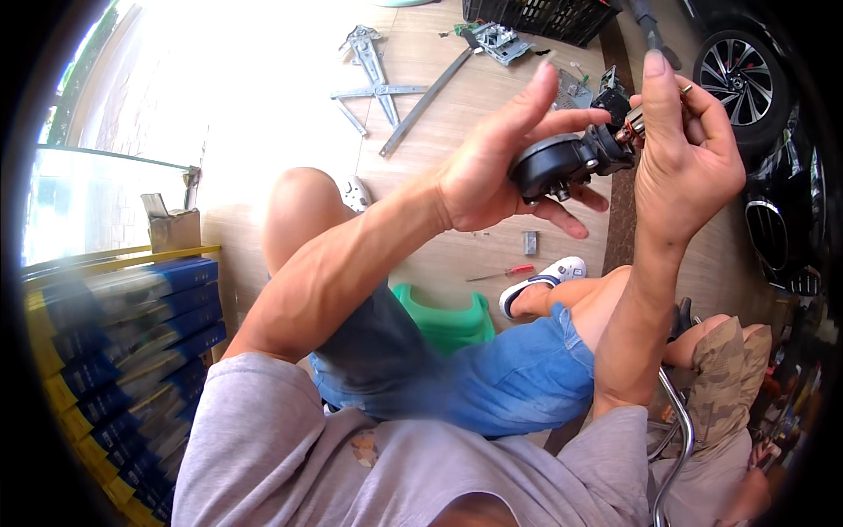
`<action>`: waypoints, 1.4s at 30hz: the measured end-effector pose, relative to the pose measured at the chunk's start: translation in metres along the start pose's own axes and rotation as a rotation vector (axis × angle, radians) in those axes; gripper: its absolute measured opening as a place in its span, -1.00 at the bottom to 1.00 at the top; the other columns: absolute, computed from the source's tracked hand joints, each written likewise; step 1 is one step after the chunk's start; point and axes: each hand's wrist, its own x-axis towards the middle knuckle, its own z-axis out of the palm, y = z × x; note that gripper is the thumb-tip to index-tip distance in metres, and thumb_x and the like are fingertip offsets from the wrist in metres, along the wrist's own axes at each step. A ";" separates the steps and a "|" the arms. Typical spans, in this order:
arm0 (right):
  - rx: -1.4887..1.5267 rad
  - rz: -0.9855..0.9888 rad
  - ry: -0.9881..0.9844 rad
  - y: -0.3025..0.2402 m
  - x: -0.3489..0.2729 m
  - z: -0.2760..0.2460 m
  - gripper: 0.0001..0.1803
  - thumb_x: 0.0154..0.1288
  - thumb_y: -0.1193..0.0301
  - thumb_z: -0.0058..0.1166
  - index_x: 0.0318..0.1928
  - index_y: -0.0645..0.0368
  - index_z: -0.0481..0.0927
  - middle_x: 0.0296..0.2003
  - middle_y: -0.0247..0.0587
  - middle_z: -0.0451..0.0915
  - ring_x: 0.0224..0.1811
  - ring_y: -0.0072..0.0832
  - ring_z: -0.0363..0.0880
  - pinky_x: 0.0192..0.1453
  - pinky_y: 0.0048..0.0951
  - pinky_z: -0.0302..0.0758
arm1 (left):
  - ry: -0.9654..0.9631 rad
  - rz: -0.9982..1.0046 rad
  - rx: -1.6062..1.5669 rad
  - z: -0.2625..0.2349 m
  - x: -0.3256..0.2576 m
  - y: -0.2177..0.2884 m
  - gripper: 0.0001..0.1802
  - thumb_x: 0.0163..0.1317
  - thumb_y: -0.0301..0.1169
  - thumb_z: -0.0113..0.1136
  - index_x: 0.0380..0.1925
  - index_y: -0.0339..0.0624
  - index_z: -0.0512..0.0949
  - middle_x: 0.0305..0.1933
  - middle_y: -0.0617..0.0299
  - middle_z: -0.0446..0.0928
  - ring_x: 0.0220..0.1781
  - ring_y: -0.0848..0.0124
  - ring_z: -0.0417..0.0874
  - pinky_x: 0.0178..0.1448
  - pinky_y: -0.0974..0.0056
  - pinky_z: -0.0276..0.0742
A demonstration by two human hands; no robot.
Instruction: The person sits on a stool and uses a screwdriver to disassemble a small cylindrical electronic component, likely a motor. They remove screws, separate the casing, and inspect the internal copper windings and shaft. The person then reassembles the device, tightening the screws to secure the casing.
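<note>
Raised in front of me is a black gear housing of a small electric motor. My left hand supports it on the palm, with the thumb lifted and the fingers spread around it. A motor armature with a coppery end meets the housing's right end; how far it sits inside is hidden. My right hand pinches that armature between thumb and fingers, and a thin shaft pokes out beyond them. On the floor below lie a small grey metal block and a red-handled screwdriver.
A metal window regulator, a long metal strip and a black crate lie ahead. Beneath me is a green stool. Stacked blue-and-yellow boxes stand left; a car wheel and another person's leg are right.
</note>
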 end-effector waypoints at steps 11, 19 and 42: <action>0.259 -0.002 -0.222 -0.003 0.020 -0.024 -0.74 0.38 0.37 0.16 -0.16 0.40 0.61 -0.52 -0.30 0.57 -0.45 -0.61 0.57 -0.38 -0.56 0.51 | 0.124 0.082 0.123 -0.004 -0.001 -0.001 -0.42 0.36 0.09 0.02 -0.07 -0.29 0.54 -0.25 0.00 0.68 -0.42 0.22 0.75 -0.61 0.28 0.59; 0.827 0.297 -0.651 -0.022 0.020 -0.042 -0.52 0.60 0.29 -0.35 0.25 0.49 0.30 -0.69 -0.49 0.19 -0.76 -0.70 0.09 -0.67 -0.64 0.20 | 0.098 0.129 0.099 -0.003 0.007 -0.015 -0.51 0.30 -0.13 0.09 -0.20 -0.47 0.57 -0.34 -0.10 0.67 -0.47 0.18 0.74 -0.63 0.27 0.57; 0.987 0.240 -0.426 0.004 0.021 -0.051 -0.59 0.55 0.35 -0.32 0.02 0.50 0.48 -0.69 -0.50 0.14 -0.75 -0.71 0.03 -0.70 -0.64 0.07 | 0.129 0.226 0.434 0.008 0.016 0.003 -0.57 0.23 -0.31 0.02 -0.18 -0.53 0.65 -0.30 -0.15 0.68 -0.43 0.22 0.73 -0.50 0.32 0.56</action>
